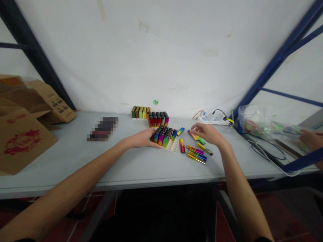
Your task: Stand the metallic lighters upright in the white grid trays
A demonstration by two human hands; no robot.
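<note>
My left hand (143, 138) is closed around the left side of a block of upright colourful lighters (163, 137), its thumb along the front. These lighters stand in a white tray with round holes (173, 146), whose right part shows bare holes. Over on the right, my right hand (207, 132) has its fingers bent down onto a red and yellow lighter (193, 135), partly hidden by the fingers. Around it lie several loose lighters: a blue and yellow one (180, 131), a red and yellow one (182, 146), and a group of metallic ones (196, 157).
Behind stand a block of red lighters (158, 119) and a block of green and yellow ones (140, 112). A power strip (212, 118) sits by the wall. Cardboard boxes (27, 134) and a pixelated dark object (103, 129) are left. At far right, another person's hand (311, 139) is near plastic bags (259, 119).
</note>
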